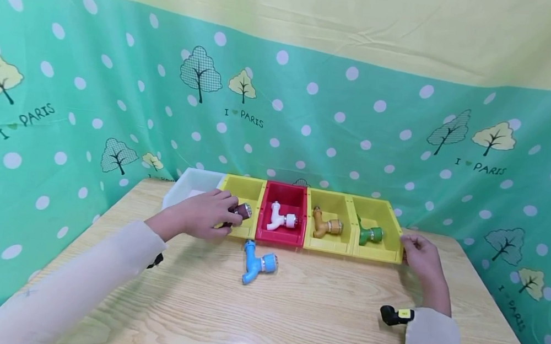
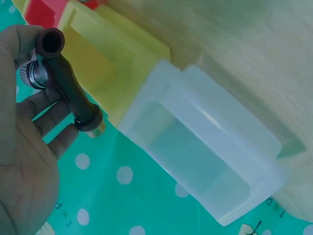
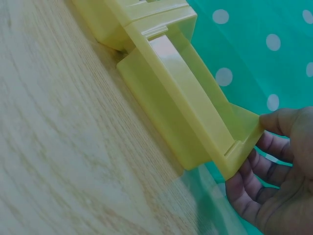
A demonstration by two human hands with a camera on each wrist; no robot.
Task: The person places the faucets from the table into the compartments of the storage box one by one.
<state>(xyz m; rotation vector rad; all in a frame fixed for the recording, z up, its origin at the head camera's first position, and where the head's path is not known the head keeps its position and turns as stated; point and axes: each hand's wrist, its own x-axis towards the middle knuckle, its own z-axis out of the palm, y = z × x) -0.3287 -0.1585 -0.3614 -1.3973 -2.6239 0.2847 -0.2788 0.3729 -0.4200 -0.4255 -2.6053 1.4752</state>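
Note:
My left hand (image 1: 209, 212) grips a dark brown plastic tap (image 1: 243, 210) at the left yellow bin (image 1: 245, 187). In the left wrist view the tap's body (image 2: 68, 83) and open spout face the camera, with the thumb and fingers around its knob end. At the far right of the bin row, my right hand (image 1: 421, 258) pinches the edge of the end yellow bin (image 3: 188, 93) between thumb and fingers. A blue tap (image 1: 257, 263) lies on the table in front of the row.
A white bin (image 1: 182, 185) stands at the row's left end. The red bin (image 1: 281, 240) holds a white tap (image 1: 278, 217); two yellow bins hold an orange-brown tap (image 1: 322, 225) and a green tap (image 1: 368, 233). A dotted curtain (image 1: 310, 125) hangs behind the wooden table (image 1: 291, 317).

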